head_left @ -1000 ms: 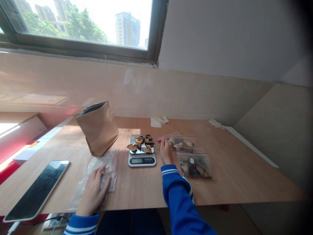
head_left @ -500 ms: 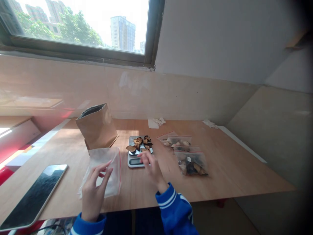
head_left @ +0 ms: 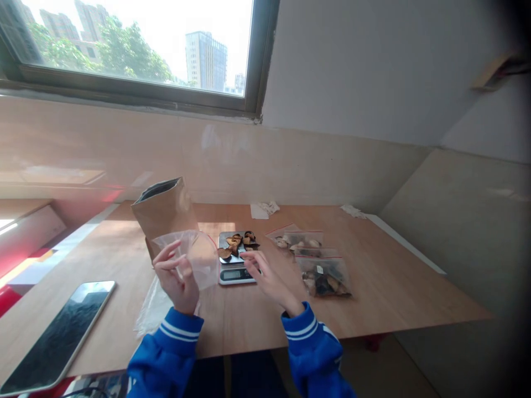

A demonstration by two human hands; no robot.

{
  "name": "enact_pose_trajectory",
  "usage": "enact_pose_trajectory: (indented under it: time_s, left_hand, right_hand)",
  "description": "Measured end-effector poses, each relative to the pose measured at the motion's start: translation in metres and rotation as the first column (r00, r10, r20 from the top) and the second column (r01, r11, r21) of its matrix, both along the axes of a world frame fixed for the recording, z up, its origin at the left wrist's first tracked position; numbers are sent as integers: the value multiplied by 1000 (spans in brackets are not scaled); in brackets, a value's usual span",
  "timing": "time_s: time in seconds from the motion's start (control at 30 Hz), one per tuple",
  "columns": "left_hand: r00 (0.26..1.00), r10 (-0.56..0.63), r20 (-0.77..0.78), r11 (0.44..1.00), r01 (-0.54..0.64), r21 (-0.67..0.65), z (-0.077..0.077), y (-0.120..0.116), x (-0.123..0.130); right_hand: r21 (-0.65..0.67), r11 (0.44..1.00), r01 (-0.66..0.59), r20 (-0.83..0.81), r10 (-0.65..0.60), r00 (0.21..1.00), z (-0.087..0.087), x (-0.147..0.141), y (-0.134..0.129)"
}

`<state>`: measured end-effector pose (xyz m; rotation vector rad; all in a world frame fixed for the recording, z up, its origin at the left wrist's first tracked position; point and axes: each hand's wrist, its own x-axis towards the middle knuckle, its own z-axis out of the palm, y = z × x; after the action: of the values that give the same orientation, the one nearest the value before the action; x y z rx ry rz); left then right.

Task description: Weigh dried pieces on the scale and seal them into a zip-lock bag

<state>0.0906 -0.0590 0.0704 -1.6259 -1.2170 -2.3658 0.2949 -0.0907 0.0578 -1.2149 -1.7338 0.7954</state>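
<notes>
A clear zip-lock bag (head_left: 205, 258) with a red seal line is raised off the table, pinched in my left hand (head_left: 178, 279). Under it lie more flat clear bags (head_left: 151, 312). My right hand (head_left: 271, 279), fingers apart and holding nothing, hovers by the lower right corner of the small kitchen scale (head_left: 226, 276). On the scale's plate rest several dried brown slices (head_left: 234, 241), perhaps mushroom; my right fingertips partly cover the plate's right edge. The display's reading is too small to make out.
Behind my left hand stands an open kraft paper bag (head_left: 161, 213). Filled zip-lock bags (head_left: 326, 276) lie to the right of the scale. A phone (head_left: 62, 334) is at the left, and crumpled tissue (head_left: 269, 208) lies near the wall.
My left hand has risen and moved right, lifting one clear bag from the others toward the scale. My right hand has shifted slightly right, its fingers still apart.
</notes>
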Motion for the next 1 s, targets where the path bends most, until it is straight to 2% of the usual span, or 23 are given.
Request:
enact_pose_trajectory:
  time_s: [0.07, 0.17, 0.23, 0.3, 0.47, 0.6, 0.7, 0.8, 0.9, 1.0]
  left_hand:
    - [999, -44, 7, 999, 44, 10, -10, 13, 10]
    - [987, -146, 68, 988, 149, -46, -26, 27, 21]
    - [969, -189, 159, 971, 209, -116, -34, 32, 24]
    - [958, -177, 227, 958, 220, -183, -38, 32, 24]
    - [982, -26, 185, 925, 94, -369, -42, 32, 18]
    - [982, 50, 184, 906, 33, -422, -49, 36, 13]
    - [984, 71, 166, 894, 11, -447, -53, 38, 11]
    - [985, 78, 155, 896, -1, -444, -51, 38, 11]
    - [985, 26, 170, 904, 49, -425, -48, 36, 12]
    - [988, -6, 155, 909, 70, -412, -45, 34, 13]
  right_hand:
    - [127, 972, 198, 127, -214, 968, -8, 6, 11]
    - [222, 925, 310, 274, -364, 890, -24, 10, 33]
    - [245, 914, 323, 329, -392, 859, -34, 11, 44]
    - [262, 902, 343, 353, -420, 836, -42, 9, 51]
    - [293, 869, 398, 300, -479, 825, -54, 3, 50]
    - [300, 867, 398, 195, -464, 864, -56, 5, 46]
    - [288, 860, 422, 111, -468, 877, -52, 6, 44]
    - [236, 854, 463, -7, -475, 880, -41, -2, 39]
    - [178, 871, 457, -166, -431, 887, -18, -22, 32]
    - [194, 888, 416, -267, -361, 894, 11, -47, 29]
